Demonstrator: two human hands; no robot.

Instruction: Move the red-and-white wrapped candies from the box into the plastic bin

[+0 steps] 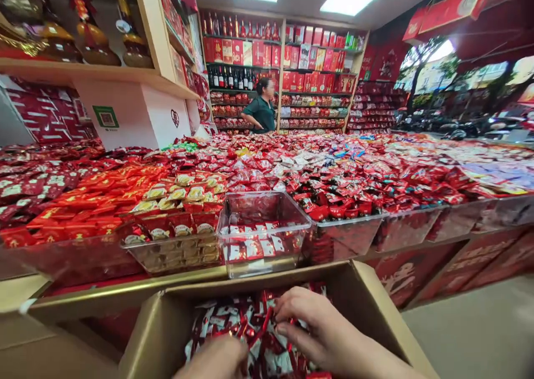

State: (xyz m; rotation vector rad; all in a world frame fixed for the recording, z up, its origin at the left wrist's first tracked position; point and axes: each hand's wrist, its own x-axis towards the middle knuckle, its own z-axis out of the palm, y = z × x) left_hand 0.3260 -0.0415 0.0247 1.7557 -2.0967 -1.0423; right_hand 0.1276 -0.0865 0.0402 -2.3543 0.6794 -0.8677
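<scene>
A cardboard box (144,326) stands in front of me with its top open, filled with small red and white wrapped candies (221,318). My right hand (311,323) reaches into it from the right, fingers and thumb curled at a shiny red wrapped candy (267,320). Low at the box's left part is my left hand (219,357), over the candies; it is blurred and its fingers are hidden. Just beyond the box sits a clear plastic bin (267,231), with a low layer of red and white packets (256,248) inside.
Heaped bins of wrapped sweets (354,173) cover the wide counter, including orange-red packets (100,201) at left. A gold-coloured edge (125,290) runs along its front. Shelves of bottles and boxes (246,50) line the back wall, where a person (262,109) stands.
</scene>
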